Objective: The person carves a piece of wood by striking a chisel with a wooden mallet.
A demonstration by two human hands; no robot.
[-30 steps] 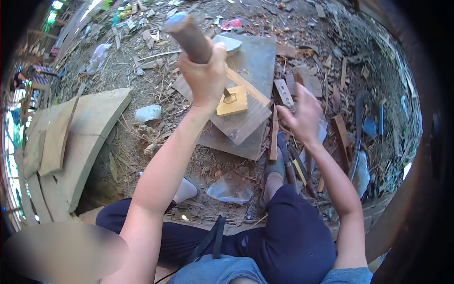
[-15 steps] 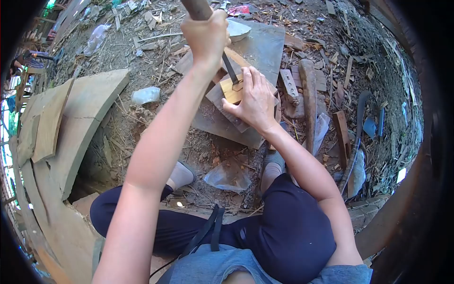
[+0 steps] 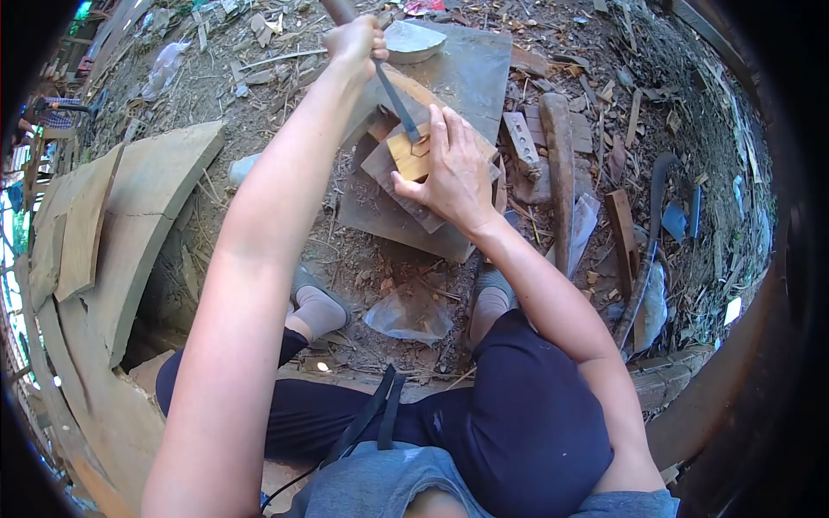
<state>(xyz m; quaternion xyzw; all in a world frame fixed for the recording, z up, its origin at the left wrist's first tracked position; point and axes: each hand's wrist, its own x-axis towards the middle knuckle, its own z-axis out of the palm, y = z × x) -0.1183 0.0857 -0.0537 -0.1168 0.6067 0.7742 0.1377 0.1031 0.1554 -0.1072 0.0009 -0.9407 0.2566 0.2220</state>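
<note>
My left hand [image 3: 356,45] is closed round the wooden handle of a long chisel [image 3: 395,102]. The chisel slants down to the right, and its dark metal tip meets a small yellow wooden block [image 3: 408,159]. Dark lines mark the top of the block. My right hand [image 3: 456,177] holds the block from its right side, thumb at the near edge and fingers laid along the far side, covering part of it. Beneath the block is a weathered board [image 3: 377,166], stacked with other wood on a large grey sheet [image 3: 471,73].
A pale stone-like piece [image 3: 413,41] sits beyond the block. To the right lie a long wooden stick [image 3: 560,173], a piece with holes [image 3: 522,142] and a curved blade [image 3: 660,194]. Large planks [image 3: 164,186] lean at left. A plastic bag [image 3: 408,312] lies between my feet.
My left hand has moved slightly up and left with the chisel, which leans more now. The right hand stays on the block. The whole view has shifted a little.
</note>
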